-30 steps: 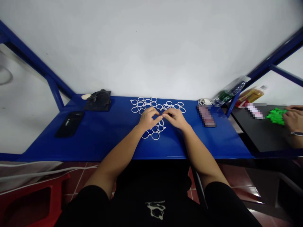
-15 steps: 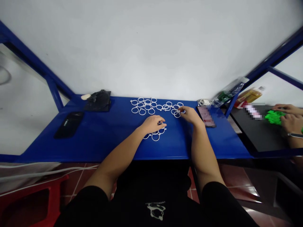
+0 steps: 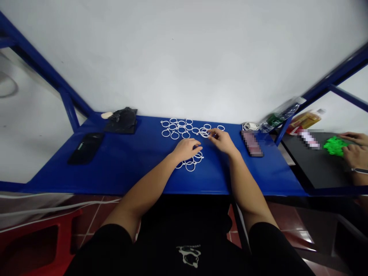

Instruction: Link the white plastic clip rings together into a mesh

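Since half a second ago, the right hand (image 3: 223,141) has drawn in from the 2 o'clock end of the ring field toward the middle, while the left hand (image 3: 188,148) has stayed where it was. The right hand lies palm down, thumb and forefinger pinched on a single white ring (image 3: 204,133) at its 9 o'clock. The left hand rests palm down with its fingers loosely curled over the far part of the linked cluster (image 3: 189,164); whether it grips a ring cannot be told. That cluster lies on the blue table (image 3: 138,168), its nearest rings showing at the hand's 6 o'clock. The loose rings (image 3: 180,127) spread along the far edge, at 12 o'clock from the left hand.

A blurred phone (image 3: 252,143) lies at 3 o'clock from the right hand, a coiled white cable (image 3: 250,125) just beyond it and two bottles (image 3: 283,112) lean at 2 o'clock. A black phone (image 3: 86,147) lies at 9 o'clock from the left hand and a dark cloth (image 3: 122,119) at 10 o'clock. At the far 3 o'clock edge, a co-worker's hands (image 3: 355,153) touch green pieces (image 3: 335,145) on a black table (image 3: 316,168).
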Tool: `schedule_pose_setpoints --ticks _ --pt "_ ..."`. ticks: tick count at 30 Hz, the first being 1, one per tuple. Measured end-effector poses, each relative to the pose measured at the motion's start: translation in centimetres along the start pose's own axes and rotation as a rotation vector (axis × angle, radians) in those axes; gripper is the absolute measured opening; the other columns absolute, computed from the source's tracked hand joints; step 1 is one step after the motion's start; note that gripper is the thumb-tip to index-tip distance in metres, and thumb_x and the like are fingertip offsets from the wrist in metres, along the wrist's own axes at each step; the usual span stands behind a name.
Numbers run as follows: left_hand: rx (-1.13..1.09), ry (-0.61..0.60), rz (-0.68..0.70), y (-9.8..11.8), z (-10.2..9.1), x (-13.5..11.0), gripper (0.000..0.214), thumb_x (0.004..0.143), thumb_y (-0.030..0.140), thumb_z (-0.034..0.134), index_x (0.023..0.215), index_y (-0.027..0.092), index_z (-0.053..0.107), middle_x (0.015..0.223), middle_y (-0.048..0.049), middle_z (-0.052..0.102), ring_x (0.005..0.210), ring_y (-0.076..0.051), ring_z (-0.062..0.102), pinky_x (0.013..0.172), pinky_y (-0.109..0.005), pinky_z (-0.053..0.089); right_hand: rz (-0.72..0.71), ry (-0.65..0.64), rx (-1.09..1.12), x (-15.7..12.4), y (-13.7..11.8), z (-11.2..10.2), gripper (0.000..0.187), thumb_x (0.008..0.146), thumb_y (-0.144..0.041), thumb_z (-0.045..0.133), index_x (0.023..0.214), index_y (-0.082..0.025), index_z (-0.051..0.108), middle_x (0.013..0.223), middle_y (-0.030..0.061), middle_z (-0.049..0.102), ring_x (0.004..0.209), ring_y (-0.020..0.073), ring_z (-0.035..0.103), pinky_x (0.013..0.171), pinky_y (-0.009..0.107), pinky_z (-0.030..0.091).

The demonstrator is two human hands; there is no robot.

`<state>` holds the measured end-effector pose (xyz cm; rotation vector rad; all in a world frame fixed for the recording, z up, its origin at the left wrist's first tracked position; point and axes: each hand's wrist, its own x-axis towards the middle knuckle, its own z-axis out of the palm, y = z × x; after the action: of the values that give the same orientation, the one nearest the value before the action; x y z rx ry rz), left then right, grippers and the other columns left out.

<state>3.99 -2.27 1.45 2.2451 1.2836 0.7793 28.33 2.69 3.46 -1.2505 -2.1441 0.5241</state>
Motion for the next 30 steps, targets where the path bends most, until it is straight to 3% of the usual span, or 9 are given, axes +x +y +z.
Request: schedule_pose_setpoints --ticks 3,7,11,18,23,30 --pt "0.006 0.073 -0.033 -0.2 0.1 0.0 0.021 0.102 0.032 0.066 0.117 0.022 0.077 0.109 -0.0065 0.076 0.092 -0.020 0.071 0.091 -0.038 0.057 -0.045 0.034 0.112 -0.1 -1.7 1.2 0.028 0.096 -0.037 0.066 0.117 -0.021 0.075 0.099 0.0065 0.078 0.075 0.0186 0.065 0.073 0.031 0.054" --pt "0.007 0.151 -0.012 -0.2 0.0 0.1 0.022 0.106 0.028 0.059 0.119 0.022 0.076 0.112 -0.0073 0.075 0.101 -0.021 0.070 0.092 -0.037 0.055 -0.085 -0.005 0.153 -0.2 -2.8 2.3 0.024 0.094 -0.033 0.067 0.113 -0.021 0.075 0.095 0.0052 0.078 0.072 0.0172 0.064 0.071 0.030 0.053" --pt "0.014 0.179 0.011 -0.2 0.0 0.2 0.021 0.106 0.026 0.059 0.117 0.023 0.078 0.104 -0.0057 0.075 0.094 -0.020 0.070 0.088 -0.034 0.054 -0.088 -0.065 0.186 -0.2 -2.6 2.8 0.029 0.092 -0.029 0.068 0.120 -0.022 0.073 0.097 0.0046 0.079 0.073 0.0175 0.066 0.072 0.031 0.054" --pt "-0.003 0.232 -0.017 -0.6 0.3 0.3 0.016 0.102 0.025 0.067 0.109 0.024 0.080 0.096 -0.0035 0.077 0.084 -0.017 0.069 0.083 -0.032 0.053 -0.032 -0.053 0.324 -0.2 -2.2 3.5 0.035 0.091 -0.035 0.067 0.124 -0.022 0.067 0.098 0.0054 0.079 0.075 0.0192 0.069 0.074 0.033 0.055" --pt "0.021 0.239 -0.005 -0.9 0.2 0.4 0.015 0.100 0.020 0.065 0.097 0.022 0.079 0.088 -0.0027 0.077 0.081 -0.017 0.069 0.082 -0.032 0.053 -0.020 -0.053 0.442 -0.3 -3.0 3.8 0.023 0.089 -0.038 0.069 0.106 -0.024 0.061 0.089 0.0023 0.074 0.076 0.0184 0.067 0.074 0.032 0.054" --pt "0.054 0.269 0.030 -1.4 0.2 0.6 0.013 0.097 0.017 0.066 0.088 0.020 0.074 0.088 -0.0036 0.076 0.084 -0.019 0.070 0.083 -0.034 0.052 -0.033 0.013 0.266 -0.3 -3.6 3.8 0.020 0.089 -0.034 0.069 0.082 -0.025 0.052 0.073 -0.0002 0.067 0.065 0.0164 0.060 0.065 0.030 0.047"
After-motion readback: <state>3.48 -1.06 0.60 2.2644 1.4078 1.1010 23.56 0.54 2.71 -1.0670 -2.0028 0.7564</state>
